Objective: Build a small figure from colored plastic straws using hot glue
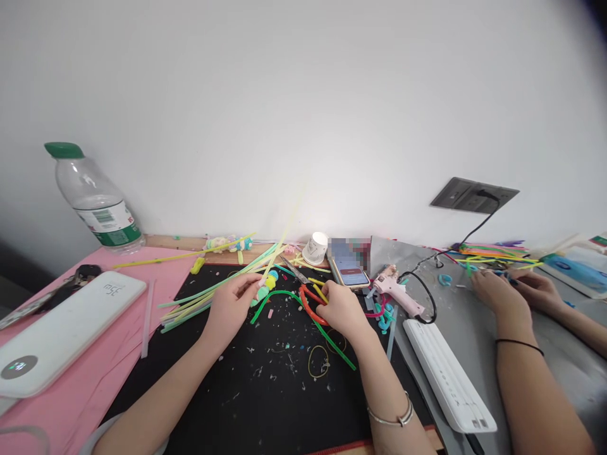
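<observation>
Pinched in my left hand [232, 303] is a thin pale yellow stick [277, 249] that rises toward the wall. A small round piece in green, yellow and blue [267, 285] is at the same fingertips; whether it is joined to the stick I cannot tell. My right hand [345, 309] is closed around the orange handles of scissors [310, 303], whose blades point up and left. Below the scissors, a bent green strip [332, 341] lies on the black mat [227, 404]. A bundle of pale green and yellow sticks [190, 306] rests beside my left hand.
A paper cup [315, 248], a phone [348, 268] and a pink glue gun [398, 294] stand behind. White power banks [71, 335] lie left and right. A bottle [102, 202] stands far left. At right, a co-worker's hands [502, 294] handle small pieces.
</observation>
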A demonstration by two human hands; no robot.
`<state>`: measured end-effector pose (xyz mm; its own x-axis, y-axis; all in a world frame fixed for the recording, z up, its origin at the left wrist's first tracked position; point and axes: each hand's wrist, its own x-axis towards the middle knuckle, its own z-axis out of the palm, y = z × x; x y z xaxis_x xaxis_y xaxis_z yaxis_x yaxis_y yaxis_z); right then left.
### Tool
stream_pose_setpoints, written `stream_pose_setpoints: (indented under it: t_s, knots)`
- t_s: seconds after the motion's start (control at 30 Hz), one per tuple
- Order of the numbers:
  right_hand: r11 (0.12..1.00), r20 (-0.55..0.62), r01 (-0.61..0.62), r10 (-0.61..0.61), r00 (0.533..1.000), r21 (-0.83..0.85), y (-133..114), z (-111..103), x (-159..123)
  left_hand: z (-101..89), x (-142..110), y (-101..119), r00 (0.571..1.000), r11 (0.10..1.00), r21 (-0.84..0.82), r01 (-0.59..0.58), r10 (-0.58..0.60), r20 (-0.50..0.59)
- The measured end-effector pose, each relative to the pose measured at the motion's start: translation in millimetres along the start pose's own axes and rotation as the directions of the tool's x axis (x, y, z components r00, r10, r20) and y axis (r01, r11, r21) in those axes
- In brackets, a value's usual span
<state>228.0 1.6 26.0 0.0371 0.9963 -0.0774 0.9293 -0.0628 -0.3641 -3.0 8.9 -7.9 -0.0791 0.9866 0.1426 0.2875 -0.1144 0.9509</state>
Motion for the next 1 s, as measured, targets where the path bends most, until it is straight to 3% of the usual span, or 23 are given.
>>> stream_pose_setpoints:
  t_s: [0.23, 0.33, 0.5, 0.77, 1.0]
  knots:
    - [0.965, -0.031, 0.214, -0.211, 0.977, 0.152, 16, -8, -4, -1.7, 1, 4, 0.996, 1.000, -0.020, -0.013, 0.011, -0.086]
    - [0.954, 0.018, 0.204, -0.214, 0.977, 0.221, 15, -11, -5, -3.2, 0, 5, 0.993, 0.998, -0.058, 0.015, -0.022, -0.116]
    - [0.919, 0.085, 0.211, -0.252, 0.964, 0.332, 7, -13, -11, -2.7, 1, 3, 0.987, 0.963, -0.264, 0.053, -0.090, -0.131]
    - [0.905, 0.164, 0.284, -0.347, 0.923, 0.318, -2, -9, -17, 0.5, -1, 8, 0.996, 0.962, -0.260, 0.083, -0.073, 0.049]
    - [0.899, 0.198, 0.248, -0.334, 0.922, 0.362, -3, -7, -16, 1.1, 0, 6, 0.978, 0.969, -0.219, 0.116, -0.072, 0.198]
